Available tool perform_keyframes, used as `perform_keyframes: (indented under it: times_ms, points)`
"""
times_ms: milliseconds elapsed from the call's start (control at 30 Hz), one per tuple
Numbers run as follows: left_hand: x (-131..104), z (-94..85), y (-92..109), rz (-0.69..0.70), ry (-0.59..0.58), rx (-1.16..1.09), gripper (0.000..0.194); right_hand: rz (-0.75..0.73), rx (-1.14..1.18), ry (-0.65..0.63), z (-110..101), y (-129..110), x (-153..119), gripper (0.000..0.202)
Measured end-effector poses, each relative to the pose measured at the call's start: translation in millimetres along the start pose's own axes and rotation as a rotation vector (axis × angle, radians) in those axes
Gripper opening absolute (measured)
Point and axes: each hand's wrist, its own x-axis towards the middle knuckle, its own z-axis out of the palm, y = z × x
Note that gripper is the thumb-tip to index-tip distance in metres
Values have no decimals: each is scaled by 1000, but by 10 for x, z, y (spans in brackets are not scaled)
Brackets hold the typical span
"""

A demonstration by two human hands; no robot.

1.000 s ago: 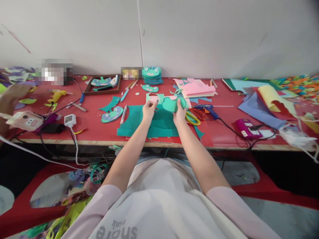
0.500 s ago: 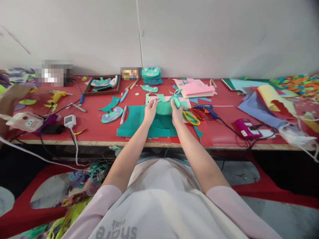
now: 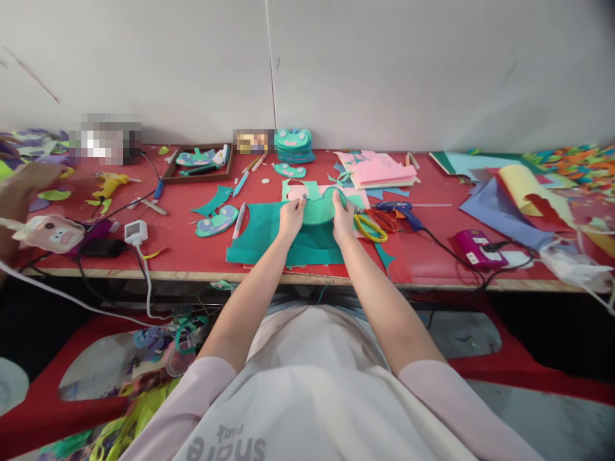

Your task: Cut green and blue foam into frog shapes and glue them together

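Note:
Between my two hands is a rounded light green felt cutout [image 3: 319, 210] with a darker green edge showing behind it. My left hand [image 3: 291, 219] pinches its left end, and my right hand [image 3: 342, 215] grips the right end with the thumb on top. Under them lies a dark green felt sheet [image 3: 259, 234] with a cut edge. Pale pink and light green scraps [image 3: 298, 190] stick out just beyond my fingers. Close to my right hand are yellow-handled scissors [image 3: 371, 228]. A finished-looking frog face [image 3: 217, 221] and a pale marker [image 3: 239, 221] lie to the left.
A stack of frog faces [image 3: 294, 146] stands at the back by the wall. To the right are a blue glue gun [image 3: 401, 211] with a cord, pink felt sheets [image 3: 379, 169] and a purple power socket [image 3: 480, 250]. A brown tray [image 3: 169, 171] and yellow glue gun [image 3: 111, 186] are left.
Both hands keep hold of the green cutout. Its right end has shifted under my right thumb and the piece looks slightly more bent; the hands have barely moved.

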Motion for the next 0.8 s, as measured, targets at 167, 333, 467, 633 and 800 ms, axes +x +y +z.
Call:
perform_keyframes:
  times_ms: [167, 333, 467, 633, 800]
  points:
    - [4, 10, -6, -35, -74, 2, 50, 9, 54, 9, -1, -1, 12, 28]
    - [-4, 18, 5, -22, -181, 29, 33, 18, -54, -114, 22, -69, -53, 36]
    - [-6, 29, -21, 22, -198, 107, 29, -14, -87, -173, 11, -82, -77, 35]
    - [-2, 41, -59, 68, -232, 139, 29, -68, -156, -117, -2, -72, -55, 33]
    - [2, 48, -59, 60, -239, 130, 29, -9, -169, -144, 6, -81, -56, 40]
